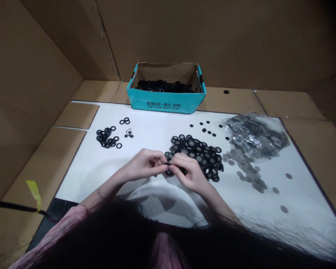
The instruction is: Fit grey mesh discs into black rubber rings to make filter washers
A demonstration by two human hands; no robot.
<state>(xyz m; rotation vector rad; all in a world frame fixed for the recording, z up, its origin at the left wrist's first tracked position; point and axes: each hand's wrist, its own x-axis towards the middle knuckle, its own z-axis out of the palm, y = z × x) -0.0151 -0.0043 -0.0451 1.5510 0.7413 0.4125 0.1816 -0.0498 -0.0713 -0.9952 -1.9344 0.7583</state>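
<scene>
My left hand and my right hand meet over the near side of the white tabletop, thumbs and forefingers pinching one small black ring between them. Fingers cover most of that ring, so I cannot tell whether a disc sits in it. Just beyond and beside my right hand spreads a heap of black rings with grey centres. To its right lie loose grey discs. Bare black rings are gathered on the left of the tabletop.
A turquoise cardboard box holding many black rings stands at the back. A clear plastic bag of grey discs rests at the right. Small black discs are scattered behind the heap. Cardboard walls surround the tabletop.
</scene>
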